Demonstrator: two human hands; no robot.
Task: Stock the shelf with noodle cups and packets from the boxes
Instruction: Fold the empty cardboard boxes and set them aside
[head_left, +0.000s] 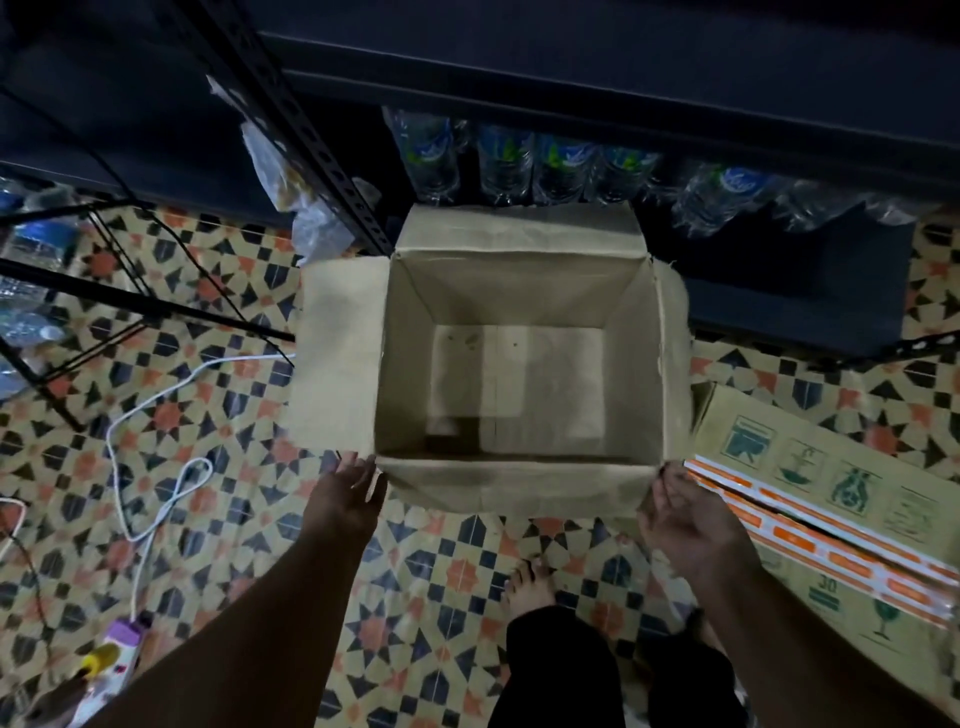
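Box (519, 364) (flaps spread) stands open; both hands flank its near edge.

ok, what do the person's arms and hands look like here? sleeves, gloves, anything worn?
Both forearms are bare all the way to the frame edge: no sleeves in view. The left hand and right hand are bare too, with no gloves or rings visible. A dark band, perhaps a watch or bracelet, seems to sit at the right wrist; the blur leaves it unclear. Nothing shows on the left wrist.

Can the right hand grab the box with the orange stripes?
Probably yes. The right hand hangs open just beside the striped box, with nothing between them.
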